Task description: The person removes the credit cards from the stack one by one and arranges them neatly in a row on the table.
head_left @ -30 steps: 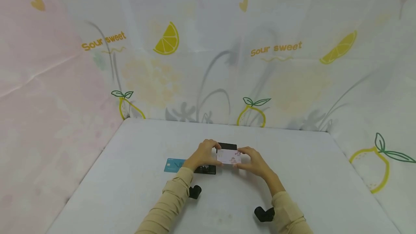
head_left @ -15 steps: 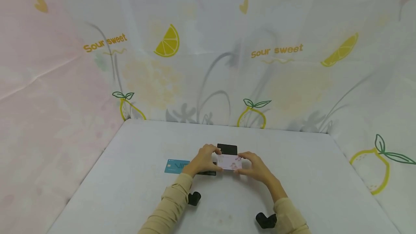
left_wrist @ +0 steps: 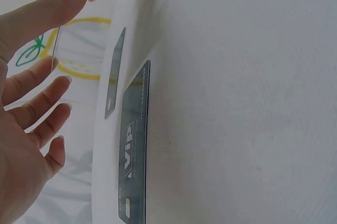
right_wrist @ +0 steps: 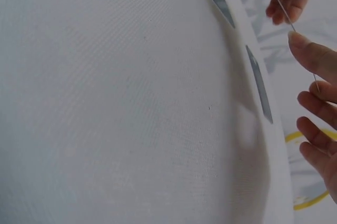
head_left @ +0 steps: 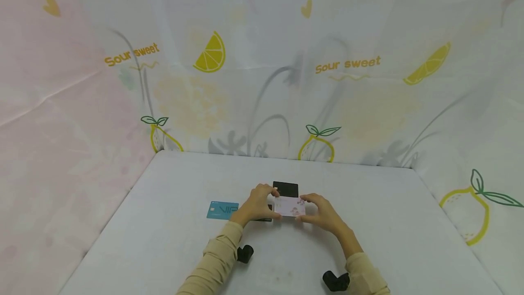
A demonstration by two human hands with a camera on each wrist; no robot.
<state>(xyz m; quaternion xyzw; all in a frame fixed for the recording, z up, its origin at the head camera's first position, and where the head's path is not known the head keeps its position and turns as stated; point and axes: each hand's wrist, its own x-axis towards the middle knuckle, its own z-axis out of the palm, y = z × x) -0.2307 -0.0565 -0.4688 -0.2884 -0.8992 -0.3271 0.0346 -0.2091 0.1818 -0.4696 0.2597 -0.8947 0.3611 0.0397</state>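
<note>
A pale pink card point(head_left: 289, 206) with a floral print is held up between both hands, above the table. My left hand point(head_left: 259, 202) pinches its left end between thumb and forefinger. At the right end, the thumb and forefinger of my right hand point(head_left: 323, 213) pinch it too. Edge-on, the card point(left_wrist: 57, 45) shows as a thin line in the left wrist view, raised off the surface. Behind it lies a black card point(head_left: 286, 189) with a chip. A black card marked VIP point(left_wrist: 132, 145) lies partly hidden under my left hand in the head view.
A blue VIP card point(head_left: 222, 210) lies flat left of my left hand. Black curved pieces point(head_left: 245, 254) show beside each forearm, the other black piece point(head_left: 335, 281) by the right sleeve. The white table point(head_left: 180, 172) meets a lemon-print cloth backdrop point(head_left: 254, 94).
Both hands have drawn the pink card slightly toward the person, showing more of the black card behind it. The view has tilted a little.
</note>
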